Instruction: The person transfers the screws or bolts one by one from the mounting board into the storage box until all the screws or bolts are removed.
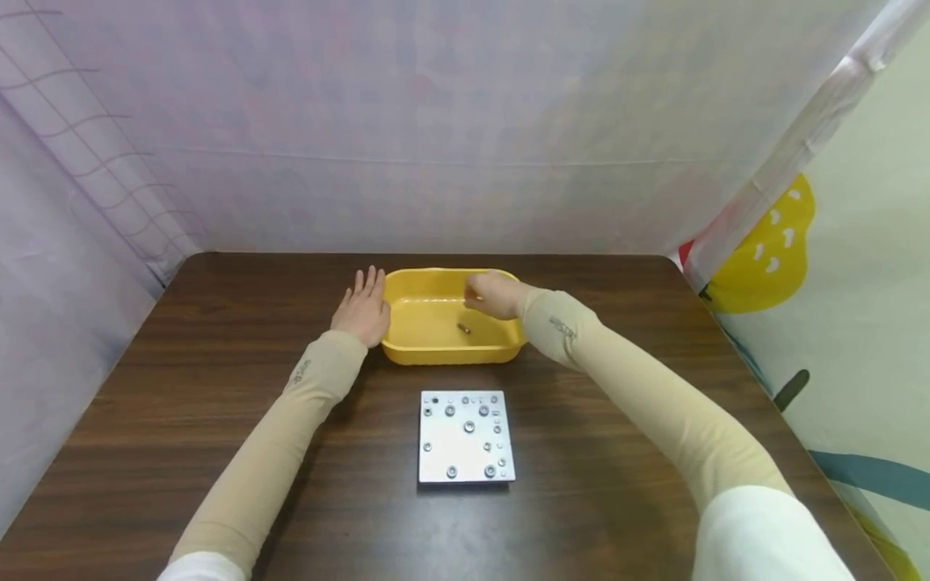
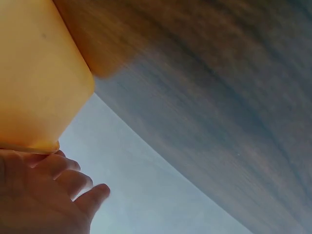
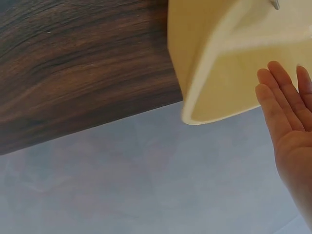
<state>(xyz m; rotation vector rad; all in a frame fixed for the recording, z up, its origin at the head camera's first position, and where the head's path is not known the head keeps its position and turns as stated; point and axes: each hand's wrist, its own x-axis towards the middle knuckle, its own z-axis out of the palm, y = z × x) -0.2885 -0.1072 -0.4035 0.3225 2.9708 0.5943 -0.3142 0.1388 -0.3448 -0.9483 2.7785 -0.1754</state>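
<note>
A yellow plastic tray [image 1: 429, 355] stands on the table, with a small brownish metal piece [image 1: 464, 328] lying on its floor; its exact kind is too small to tell. My left hand [image 1: 363, 311] rests against the tray's left end, fingers extended. The left wrist view has the same hand [image 2: 48, 190] touching the tray's rim [image 2: 41, 147]. Over the right part of the tray is my right hand [image 1: 496, 294]. In the right wrist view, this hand [image 3: 292, 122] has its fingers reaching over the tray's interior, fairly straight, with nothing visible held in them.
Nearer the person lies a square silver metal plate [image 1: 465, 456] set with several screws and holes. The dark wood-grain table [image 1: 218, 387] ends at a pale curtain [image 1: 421, 161] at the back. A printed fabric [image 1: 857, 323] hangs on the right.
</note>
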